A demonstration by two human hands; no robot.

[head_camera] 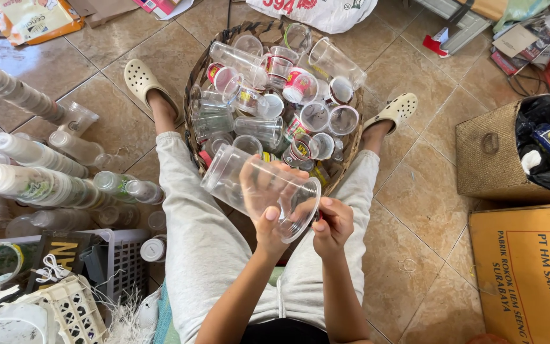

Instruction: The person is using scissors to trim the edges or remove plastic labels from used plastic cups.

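My left hand [267, 220] grips a large clear plastic cup [237, 178] lying on its side over my lap, fingers wrapped round its body near the rim. At the cup's rim, my right hand [332, 226] pinches the edge with fingers closed on it. Just beyond the hands, a round wicker basket [193, 83] sits between my legs, filled with several clear and red-labelled plastic cups [300, 86].
Long stacks of nested clear cups [33, 185] lie on the tiled floor at left. White plastic crates [119, 261] stand at lower left. A woven box [488, 153] holding dark items and a cardboard carton [529, 274] sit at right. Bags and papers lie at the far edge.
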